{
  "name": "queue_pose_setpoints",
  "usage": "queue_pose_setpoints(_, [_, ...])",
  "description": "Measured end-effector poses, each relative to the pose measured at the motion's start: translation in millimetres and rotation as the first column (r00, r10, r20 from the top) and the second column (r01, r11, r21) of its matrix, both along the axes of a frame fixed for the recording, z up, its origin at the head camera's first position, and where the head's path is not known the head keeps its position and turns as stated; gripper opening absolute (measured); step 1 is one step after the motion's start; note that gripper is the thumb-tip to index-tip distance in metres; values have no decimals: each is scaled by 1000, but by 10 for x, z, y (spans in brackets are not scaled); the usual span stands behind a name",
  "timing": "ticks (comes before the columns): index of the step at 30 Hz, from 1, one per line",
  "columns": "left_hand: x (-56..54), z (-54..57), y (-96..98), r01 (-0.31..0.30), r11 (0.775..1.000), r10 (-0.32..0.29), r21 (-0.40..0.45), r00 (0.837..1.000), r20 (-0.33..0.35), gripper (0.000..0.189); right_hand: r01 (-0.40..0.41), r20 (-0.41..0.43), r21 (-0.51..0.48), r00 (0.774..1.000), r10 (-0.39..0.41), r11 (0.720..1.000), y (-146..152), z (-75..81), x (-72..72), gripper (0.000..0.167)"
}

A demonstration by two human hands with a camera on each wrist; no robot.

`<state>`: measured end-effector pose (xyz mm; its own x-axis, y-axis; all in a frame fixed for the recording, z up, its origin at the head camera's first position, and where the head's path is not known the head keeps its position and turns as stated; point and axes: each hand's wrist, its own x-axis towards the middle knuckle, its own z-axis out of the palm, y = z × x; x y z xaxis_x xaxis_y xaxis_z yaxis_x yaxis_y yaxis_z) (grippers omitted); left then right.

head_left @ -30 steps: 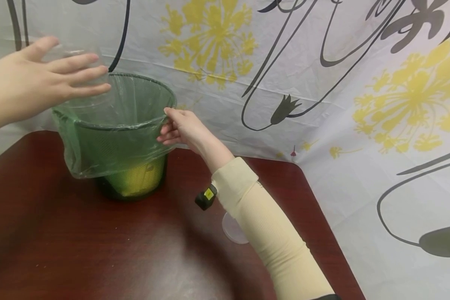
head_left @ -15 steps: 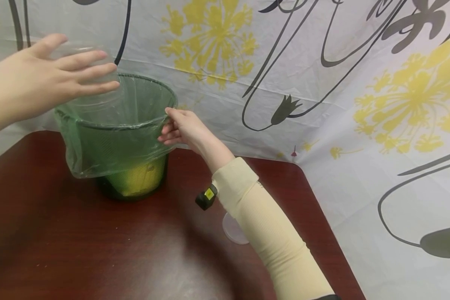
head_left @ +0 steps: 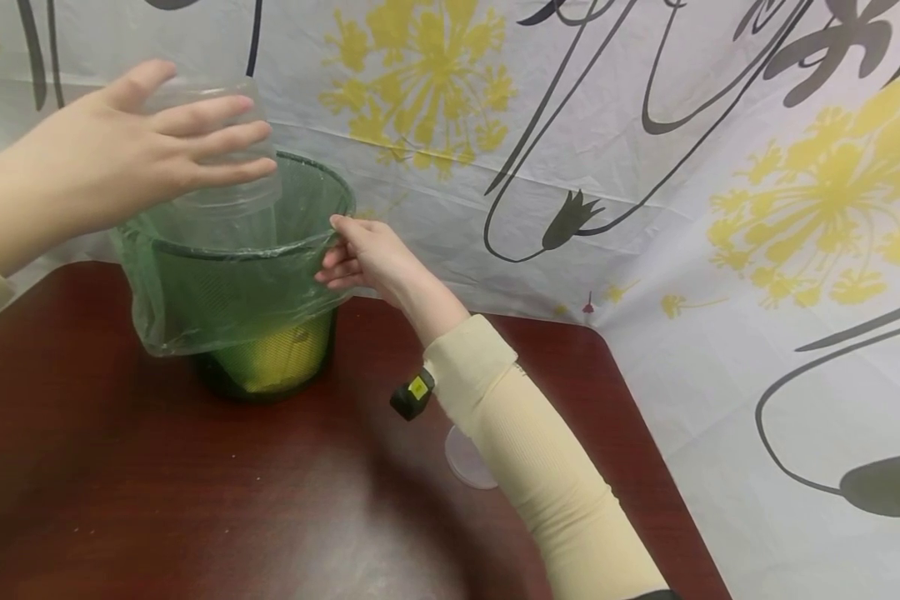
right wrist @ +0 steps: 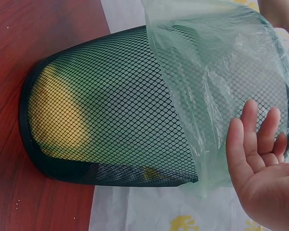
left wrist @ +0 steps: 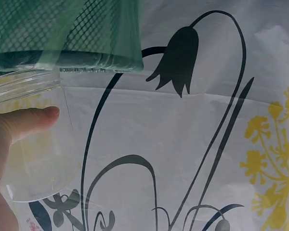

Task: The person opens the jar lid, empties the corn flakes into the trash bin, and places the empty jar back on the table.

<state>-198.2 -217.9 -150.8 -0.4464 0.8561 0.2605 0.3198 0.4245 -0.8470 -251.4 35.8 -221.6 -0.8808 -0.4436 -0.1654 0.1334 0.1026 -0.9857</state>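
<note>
In the head view my left hand (head_left: pixel 131 154), its fingers spread, holds a clear plastic jar (head_left: pixel 232 198) at the far-left rim of a mesh wastebasket (head_left: pixel 285 358). The left wrist view has the thumb lying along the jar (left wrist: pixel 43 154), whose threaded neck is toward the basket's rim. A thin green bin liner (head_left: pixel 210 292) hangs folded over that rim. My right hand (head_left: pixel 371 257) pinches the rim and liner on the near right side. From the right wrist view, its other fingers lie loosely curled beside the liner (right wrist: pixel 207 91). Something yellow (right wrist: pixel 60 115) shows through the mesh at the bottom.
A clear round lid (head_left: pixel 468 457) lies on the dark red table (head_left: pixel 270 500), partly behind my right forearm. Small crumbs are scattered on the tabletop. A white flower-printed curtain (head_left: pixel 435 83) hangs close behind the basket and along the right side.
My left hand has moved to the right with the jar, bringing it further over the wastebasket's mouth. The right hand has stayed in place on the rim.
</note>
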Motion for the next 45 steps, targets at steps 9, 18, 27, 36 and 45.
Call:
queue_pose_setpoints(9, [4,-38,-55,-10,1000,11,-18,1000,18,115,17,5,9,1000,-17,1000,-10,1,-1,32])
queue_pose_setpoints(18, [-22,-123,-266,-162,986,165,-41,983,79,91,13,6,12,1000,-13,1000,-3,9,-2,32])
queue_pose_setpoints(27, [-7,-156,-314,-158,987,159,-15,984,85,92,20,6,4,1000,-20,1000,2,-2,-11,31])
queue_pose_setpoints(36, [-2,-167,-334,-150,988,151,-19,986,72,99,23,10,6,1000,-23,1000,-6,-11,-9,39])
queue_pose_setpoints(45, [10,-164,-332,-163,986,163,-27,986,19,125,22,6,1,1000,-22,1000,-4,-14,-15,39])
